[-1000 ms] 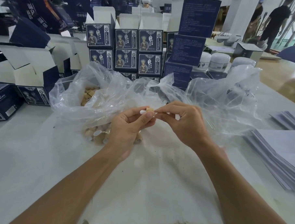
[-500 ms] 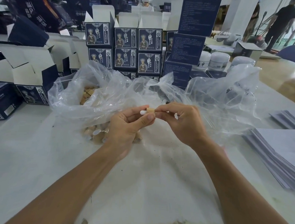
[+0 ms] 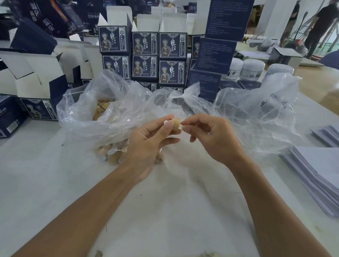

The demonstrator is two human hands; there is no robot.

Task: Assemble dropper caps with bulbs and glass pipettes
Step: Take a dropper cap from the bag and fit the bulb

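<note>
My left hand (image 3: 148, 145) grips a small tan dropper cap (image 3: 175, 123) between thumb and fingers, a white bulb (image 3: 166, 122) poking out of its left end. My right hand (image 3: 213, 138) pinches something thin at the cap's right end, probably a glass pipette; it is too small and clear to make out. Both hands hover above the table in front of a clear plastic bag (image 3: 111, 110) that holds several tan caps (image 3: 101, 108). More caps (image 3: 111, 153) lie under the plastic by my left wrist.
Dark blue printed boxes (image 3: 144, 55) stand stacked behind the bag, with open white-lined boxes (image 3: 36, 78) at the left. White jars (image 3: 252, 69) sit at the back right. Stacks of paper sheets (image 3: 322, 177) lie at the right. A person (image 3: 322, 24) stands far back right.
My right hand has drawn slightly to the right, away from the cap, and its fingers have loosened. The left hand still holds the cap in the same place.
</note>
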